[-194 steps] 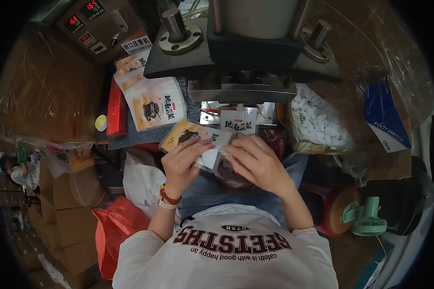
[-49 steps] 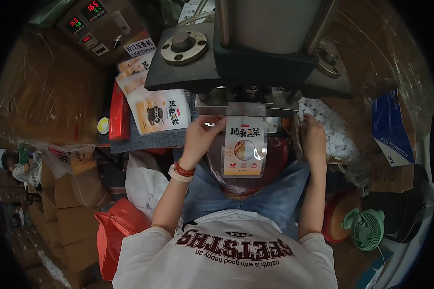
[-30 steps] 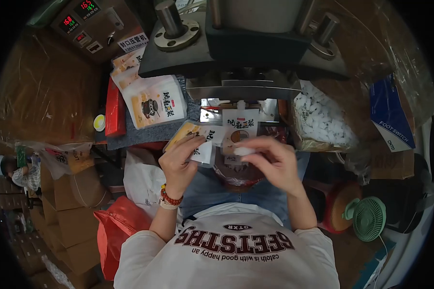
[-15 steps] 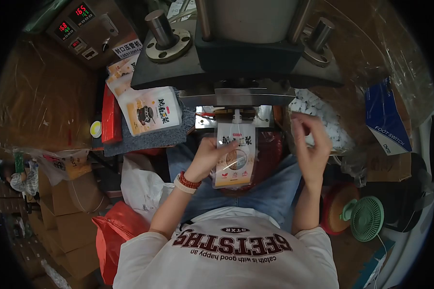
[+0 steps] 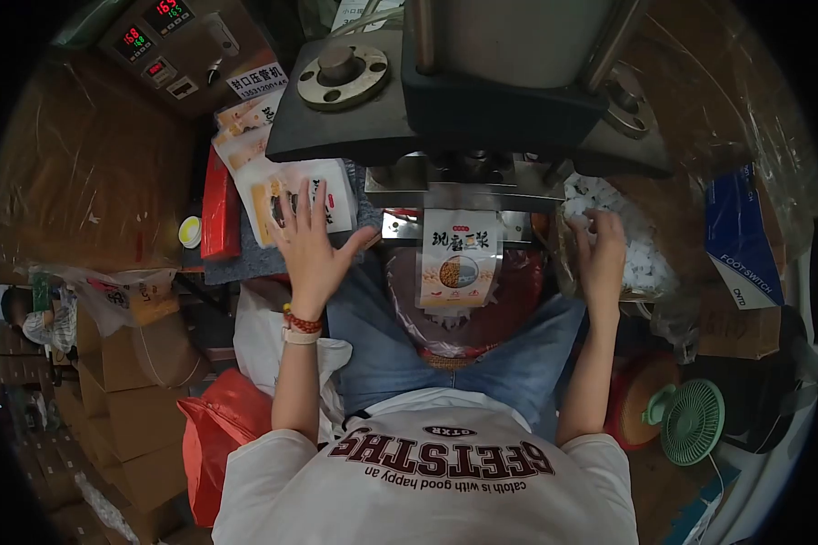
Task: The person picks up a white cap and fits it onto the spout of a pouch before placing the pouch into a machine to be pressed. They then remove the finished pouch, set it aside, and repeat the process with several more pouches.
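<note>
The white and yellow flat plastic pouch, with large black Chinese characters, has its upper edge under the big dark metal press. The grey metal control box shows red digits 165 and 168; its white label reads 封口压管机. The blue and white carton says FOOT SWITCH, CNTD. The clear-walled bin contains many small white plastic pieces. The left hand, released, spreads over the stacked printed pouches. The right hand curls at the bin; I cannot tell if it grasps a piece.
</note>
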Tool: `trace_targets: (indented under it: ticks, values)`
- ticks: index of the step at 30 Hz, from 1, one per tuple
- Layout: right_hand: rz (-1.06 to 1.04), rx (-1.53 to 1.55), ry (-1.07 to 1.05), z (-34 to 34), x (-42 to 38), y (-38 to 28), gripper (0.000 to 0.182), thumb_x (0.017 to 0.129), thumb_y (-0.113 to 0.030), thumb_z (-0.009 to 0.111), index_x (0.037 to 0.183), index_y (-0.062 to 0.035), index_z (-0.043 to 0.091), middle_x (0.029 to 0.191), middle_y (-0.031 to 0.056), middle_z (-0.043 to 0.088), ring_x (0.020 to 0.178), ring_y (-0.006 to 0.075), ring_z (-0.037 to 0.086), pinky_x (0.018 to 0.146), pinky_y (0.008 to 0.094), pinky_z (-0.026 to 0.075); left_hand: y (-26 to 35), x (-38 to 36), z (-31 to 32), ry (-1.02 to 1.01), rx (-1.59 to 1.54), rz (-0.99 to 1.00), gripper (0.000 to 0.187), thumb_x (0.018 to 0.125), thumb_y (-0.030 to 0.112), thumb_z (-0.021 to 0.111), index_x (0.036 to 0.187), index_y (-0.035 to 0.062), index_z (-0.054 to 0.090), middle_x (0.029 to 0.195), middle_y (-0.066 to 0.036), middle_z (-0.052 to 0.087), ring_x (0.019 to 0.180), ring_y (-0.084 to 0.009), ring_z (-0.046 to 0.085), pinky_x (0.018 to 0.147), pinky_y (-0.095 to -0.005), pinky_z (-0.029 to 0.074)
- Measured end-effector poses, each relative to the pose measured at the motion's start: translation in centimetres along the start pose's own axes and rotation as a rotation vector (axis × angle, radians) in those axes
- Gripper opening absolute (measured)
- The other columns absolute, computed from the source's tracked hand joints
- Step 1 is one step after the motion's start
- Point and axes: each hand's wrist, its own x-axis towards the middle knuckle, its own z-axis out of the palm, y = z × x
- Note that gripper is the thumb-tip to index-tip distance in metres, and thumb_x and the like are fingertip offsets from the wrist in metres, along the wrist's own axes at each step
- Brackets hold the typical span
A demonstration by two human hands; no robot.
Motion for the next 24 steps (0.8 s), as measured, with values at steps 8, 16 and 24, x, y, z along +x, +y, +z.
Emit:
trace_targets:
  ticks: [8,16,24]
  values:
    - [0.140,1.397,-0.164,-1.9,-3.5,-9.5,0.016,0.087,0.002,0.064,0.101,0.0005,0.057,0.094,0.0088,0.065,0.087,0.0114,0.062,0.078,0.0229,0.049,-1.4,-5.3,-1.3,-0.072,-0.581,0.045,0.044,0.066,-0.012,0.054,0.102,0.0060,0.070,0.096,-0.007,0.072,0.091,-0.0270,0.069,0.077,-0.0297,0.054]
    - [-0.488,0.692,-0.230,0.5,-3.6,-13.0,0.027,0.076,-0.014,0.075,0.098,-0.0035,0.063,0.082,0.0059,0.060,0.073,0.0201,0.061,0.064,0.0309,0.049,3.1,-4.1,-6.6,0.036,-0.693,0.194,0.041,0.060,-0.007,0.057,0.096,0.0073,0.070,0.099,-0.004,0.071,0.098,-0.0233,0.067,0.081,-0.0329,0.054]
    - [-0.592,0.359,-0.273,-1.9,-2.4,-11.2,0.037,0.074,-0.021,0.074,0.105,-0.0042,0.062,0.080,0.0074,0.054,0.073,0.0259,0.057,0.065,0.0363,0.048,5.6,-4.9,-4.6,-0.497,-0.857,0.143,0.021,0.075,0.003,0.067,0.096,0.0047,0.070,0.087,-0.006,0.070,0.075,-0.0130,0.067,0.065,-0.0260,0.052]
